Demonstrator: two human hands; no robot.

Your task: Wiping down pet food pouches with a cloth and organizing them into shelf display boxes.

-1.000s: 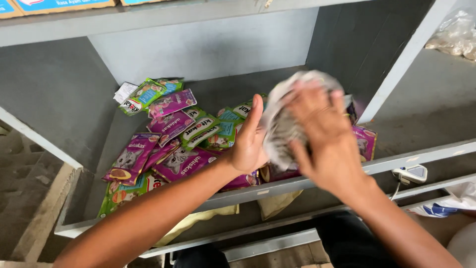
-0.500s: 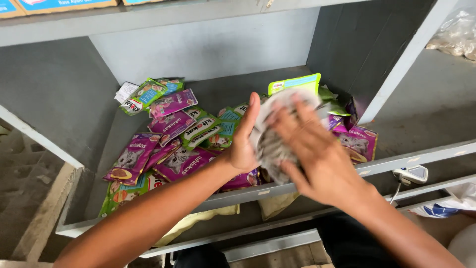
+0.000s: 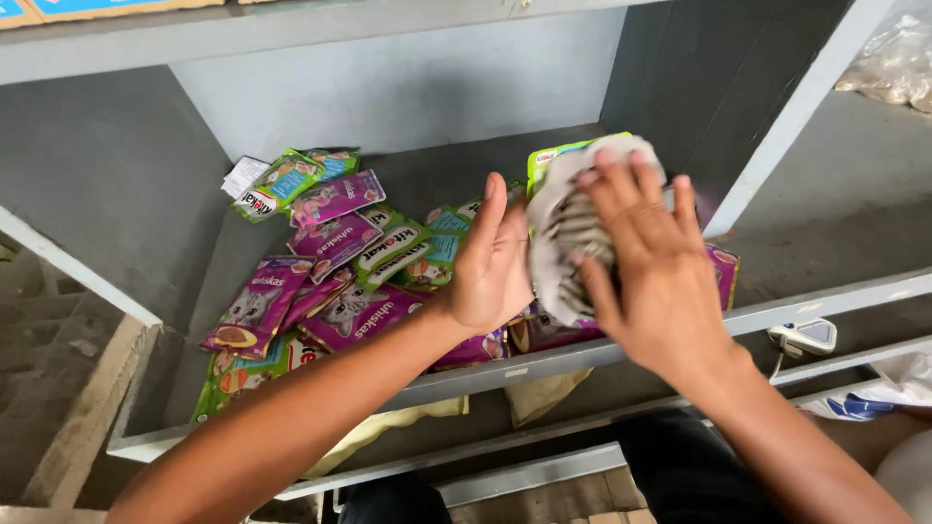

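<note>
My right hand (image 3: 649, 254) presses a crumpled grey and white cloth (image 3: 566, 233) against the right side of a grey shelf compartment, fingers spread over it. My left hand (image 3: 492, 260) stands on edge beside the cloth, palm facing it, fingers straight. Behind the cloth a green pouch (image 3: 549, 160) stands upright. A loose heap of purple and green pet food pouches (image 3: 335, 262) covers the shelf floor to the left of my hands. A purple pouch (image 3: 723, 274) lies to the right of my right hand.
The grey shelf (image 3: 777, 311) has a raised front lip and a slanted right divider (image 3: 786, 126). A small white device with a cable (image 3: 804, 336) sits on the lower ledge. Clear plastic bags (image 3: 898, 63) lie top right. A yellowish bag (image 3: 388, 432) hangs under the shelf.
My right hand has moved the cloth back and forth over the right side of the shelf, uncovering the upright green pouch. My left hand has stayed beside it.
</note>
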